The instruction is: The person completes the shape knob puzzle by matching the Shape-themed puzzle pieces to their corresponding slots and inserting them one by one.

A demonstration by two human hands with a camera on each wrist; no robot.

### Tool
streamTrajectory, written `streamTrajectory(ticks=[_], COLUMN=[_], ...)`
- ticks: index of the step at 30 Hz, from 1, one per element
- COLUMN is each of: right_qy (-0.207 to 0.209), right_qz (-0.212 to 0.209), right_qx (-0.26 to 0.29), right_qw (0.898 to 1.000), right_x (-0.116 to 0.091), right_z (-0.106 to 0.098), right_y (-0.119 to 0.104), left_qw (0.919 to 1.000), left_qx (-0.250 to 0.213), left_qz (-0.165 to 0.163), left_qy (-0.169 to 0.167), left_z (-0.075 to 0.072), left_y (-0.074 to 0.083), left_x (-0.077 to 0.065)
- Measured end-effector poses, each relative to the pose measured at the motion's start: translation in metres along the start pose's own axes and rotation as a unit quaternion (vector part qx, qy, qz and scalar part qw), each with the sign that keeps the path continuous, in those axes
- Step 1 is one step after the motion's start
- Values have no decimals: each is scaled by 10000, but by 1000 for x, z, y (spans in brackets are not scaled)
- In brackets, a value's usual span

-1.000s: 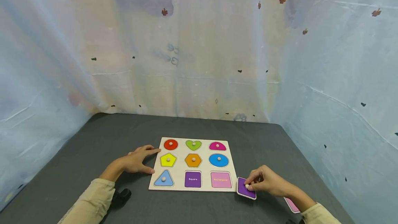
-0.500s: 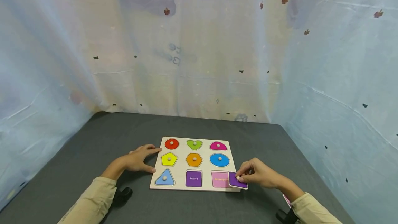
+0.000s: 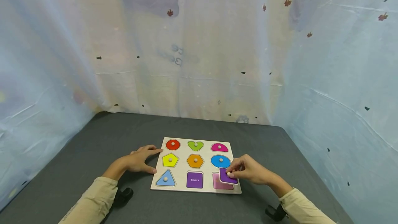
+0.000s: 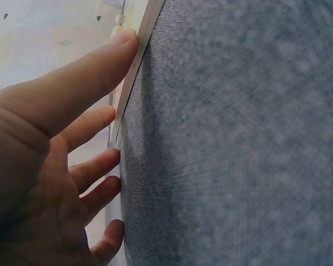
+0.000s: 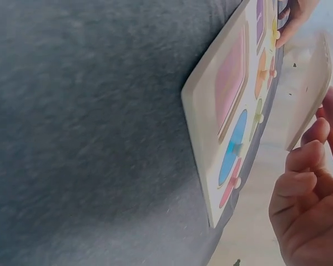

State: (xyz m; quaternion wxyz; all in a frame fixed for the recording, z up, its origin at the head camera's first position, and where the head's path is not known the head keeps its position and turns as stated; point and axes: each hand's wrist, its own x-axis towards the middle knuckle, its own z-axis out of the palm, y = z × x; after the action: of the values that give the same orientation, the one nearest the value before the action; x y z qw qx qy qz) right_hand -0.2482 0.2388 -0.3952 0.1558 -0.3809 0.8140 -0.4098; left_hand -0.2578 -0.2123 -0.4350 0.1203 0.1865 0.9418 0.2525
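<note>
A pale wooden shape puzzle board (image 3: 181, 174) lies on the dark table. My right hand (image 3: 250, 170) pinches a purple square puzzle piece (image 3: 224, 176) by its small round knob. The piece is tilted and held above the board, overlapping the pink rectangular recess (image 3: 222, 185); its pale underside shows in the right wrist view. Left of that is the purple recess (image 3: 194, 180) printed "Square". My left hand (image 3: 138, 160) rests at the board's left edge, thumb and index fingertip touching it, fingers spread; the left wrist view shows the thumb (image 4: 100, 69) on the edge.
Knobbed pieces fill other recesses: a red circle (image 3: 171, 147), a green heart (image 3: 192, 145), a blue oval (image 3: 217, 163), a light blue triangle (image 3: 165, 183) and several more. Grey cloth covers the table (image 3: 186, 210). A pale patterned curtain (image 3: 199, 61) hangs behind and at both sides.
My right hand has carried the purple square piece leftward from beside the board to above the pink recess. A pink piece earlier seen by the right forearm is now out of sight. My left hand stays put.
</note>
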Motion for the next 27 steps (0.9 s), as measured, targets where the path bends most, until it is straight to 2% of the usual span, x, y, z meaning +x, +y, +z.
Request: streamTrajectory(ticks=[12, 27], right_qy=[12, 35], right_qz=[89, 58], right_qx=[-260, -239], right_qw=[9996, 9997], right_x=[18, 37], right_z=[4, 8], right_y=[-4, -13], left_qw=[10000, 10000], left_qx=[11, 47], left_qz=[-7, 17], left_qy=[-49, -36], left_z=[-2, -2], left_y=[3, 4], left_x=[-1, -1])
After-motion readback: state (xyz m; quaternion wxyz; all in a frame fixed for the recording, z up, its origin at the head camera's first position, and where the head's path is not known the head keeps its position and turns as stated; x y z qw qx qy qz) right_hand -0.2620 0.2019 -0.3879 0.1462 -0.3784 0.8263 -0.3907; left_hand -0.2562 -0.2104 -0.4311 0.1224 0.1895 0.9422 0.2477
